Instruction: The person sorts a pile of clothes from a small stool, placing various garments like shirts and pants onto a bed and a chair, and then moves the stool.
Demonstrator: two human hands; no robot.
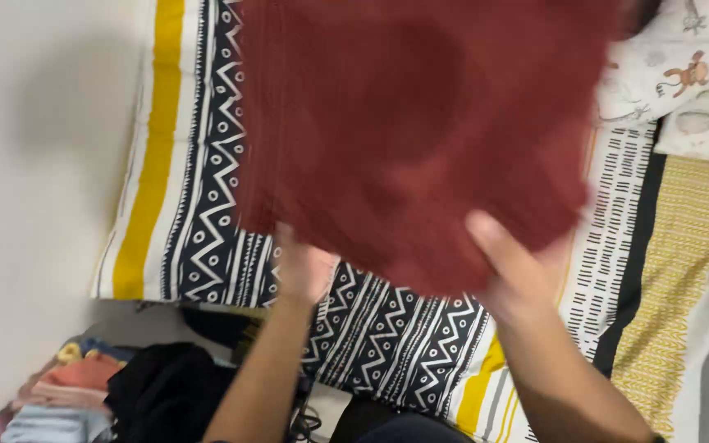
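Both hands, left (304,271) and right (514,275), grip the lower edge of a dark red ribbed-knit cloth (420,123), motion-blurred, held above the bed (207,205) with its zigzag-patterned sheet. Folded clothes (84,385) lie nearby.

The dark red cloth (420,131) filling the upper middle of the frame looks like a matt knit with fine ribbing (motion blur softens most of its weave). The bed sheet (207,197) below it is smooth, matt printed cotton-like fabric in white, yellow and black patterns. At the upper right, a pillow (691,82) wears soft, pale printed cloth. The wall (34,164) at the left is plain, matt and smooth. At the lower left, the pile of clothes (108,385) shows soft, dull fabrics.
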